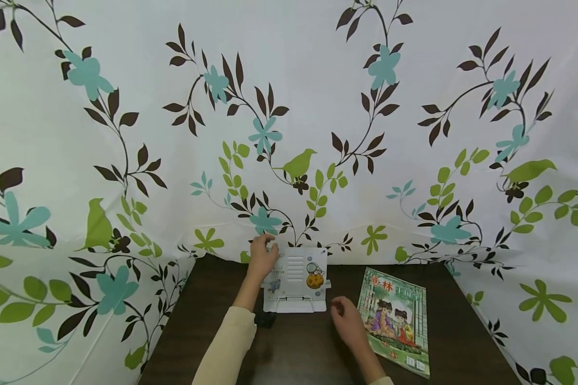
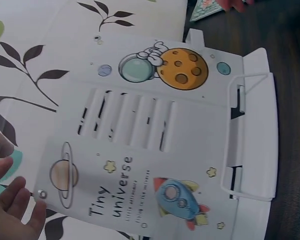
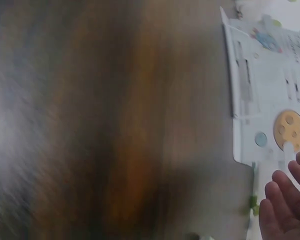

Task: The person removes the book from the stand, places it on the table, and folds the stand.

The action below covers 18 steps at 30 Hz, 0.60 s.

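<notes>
A white reading stand (image 1: 296, 305) printed with a space design stands upright near the back of the dark table. In the left wrist view, its plate (image 2: 200, 130) carries a planet, a rocket, slots and the words "Tiny universe", and a wire page holder runs along its ledge. My left hand (image 1: 264, 256) is at the stand's upper left corner, a fingertip right at the corner and the fingers loosely bent. My right hand (image 1: 350, 323) is off the stand's lower right side, between it and a magazine (image 1: 397, 315), fingers loosely curled and holding nothing.
The magazine, with a green illustrated cover, lies slanted on the table (image 1: 462, 342) at the right. A small black object (image 1: 265, 320) is by the stand's lower left corner. A white curtain (image 1: 294, 107) with leaves, flowers and birds closes off the back and sides.
</notes>
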Each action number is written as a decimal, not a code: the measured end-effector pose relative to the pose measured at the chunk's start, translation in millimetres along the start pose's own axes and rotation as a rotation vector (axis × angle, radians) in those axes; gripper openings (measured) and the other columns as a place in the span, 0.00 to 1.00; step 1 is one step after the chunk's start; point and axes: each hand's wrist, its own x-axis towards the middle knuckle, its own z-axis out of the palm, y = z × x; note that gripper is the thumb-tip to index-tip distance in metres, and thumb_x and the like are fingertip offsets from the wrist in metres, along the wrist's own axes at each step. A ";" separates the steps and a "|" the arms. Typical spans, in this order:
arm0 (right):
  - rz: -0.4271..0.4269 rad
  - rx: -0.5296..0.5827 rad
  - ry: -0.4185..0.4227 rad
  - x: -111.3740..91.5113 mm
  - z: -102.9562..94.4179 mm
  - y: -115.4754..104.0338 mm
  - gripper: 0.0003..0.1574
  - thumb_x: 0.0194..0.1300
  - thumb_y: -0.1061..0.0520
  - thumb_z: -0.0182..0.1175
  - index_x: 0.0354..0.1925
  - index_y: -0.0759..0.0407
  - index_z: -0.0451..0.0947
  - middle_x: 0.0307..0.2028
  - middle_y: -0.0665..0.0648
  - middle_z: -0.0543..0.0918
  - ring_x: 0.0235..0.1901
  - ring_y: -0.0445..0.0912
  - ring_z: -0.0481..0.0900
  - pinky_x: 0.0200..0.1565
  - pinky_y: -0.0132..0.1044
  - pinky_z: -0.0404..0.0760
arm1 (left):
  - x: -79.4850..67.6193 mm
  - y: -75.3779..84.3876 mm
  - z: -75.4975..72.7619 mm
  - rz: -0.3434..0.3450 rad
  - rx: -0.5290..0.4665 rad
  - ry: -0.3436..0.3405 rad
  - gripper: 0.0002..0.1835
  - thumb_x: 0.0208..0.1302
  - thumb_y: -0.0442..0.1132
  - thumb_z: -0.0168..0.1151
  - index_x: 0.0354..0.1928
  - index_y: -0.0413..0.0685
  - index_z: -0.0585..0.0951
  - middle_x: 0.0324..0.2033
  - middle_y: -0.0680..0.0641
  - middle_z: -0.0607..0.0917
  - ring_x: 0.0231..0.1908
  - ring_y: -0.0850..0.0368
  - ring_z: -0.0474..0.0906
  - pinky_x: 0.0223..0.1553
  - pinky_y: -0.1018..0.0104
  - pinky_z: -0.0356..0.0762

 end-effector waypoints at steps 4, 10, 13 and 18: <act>-0.048 -0.062 -0.054 -1.8 13.0 4.4 0.14 0.75 0.61 0.64 0.56 0.63 0.83 0.49 0.59 0.87 0.48 0.52 0.85 0.49 0.52 0.84 | 4.3 -8.2 4.5 -0.019 0.003 0.037 0.17 0.77 0.32 0.60 0.62 0.30 0.78 0.58 0.27 0.78 0.60 0.30 0.74 0.61 0.34 0.74; -0.099 -0.124 -0.123 -2.8 26.7 7.3 0.19 0.75 0.59 0.65 0.60 0.64 0.82 0.57 0.64 0.85 0.58 0.61 0.83 0.60 0.61 0.81 | 6.5 -14.2 3.3 -0.113 0.075 0.053 0.17 0.79 0.37 0.58 0.63 0.35 0.79 0.59 0.30 0.82 0.61 0.32 0.78 0.59 0.34 0.78; -0.096 -0.152 -0.142 -6.0 30.6 7.8 0.22 0.75 0.58 0.64 0.63 0.65 0.81 0.62 0.67 0.84 0.64 0.66 0.80 0.64 0.65 0.78 | 3.5 -16.2 2.1 -0.202 0.140 0.041 0.19 0.81 0.44 0.55 0.63 0.41 0.81 0.60 0.35 0.84 0.58 0.36 0.82 0.56 0.32 0.78; -0.096 -0.196 -0.176 -9.6 35.6 7.4 0.27 0.75 0.56 0.65 0.67 0.64 0.79 0.66 0.66 0.83 0.65 0.67 0.79 0.65 0.67 0.77 | 0.5 -19.8 -0.5 -0.264 0.198 0.028 0.19 0.81 0.48 0.52 0.60 0.46 0.84 0.53 0.42 0.87 0.49 0.43 0.84 0.54 0.30 0.76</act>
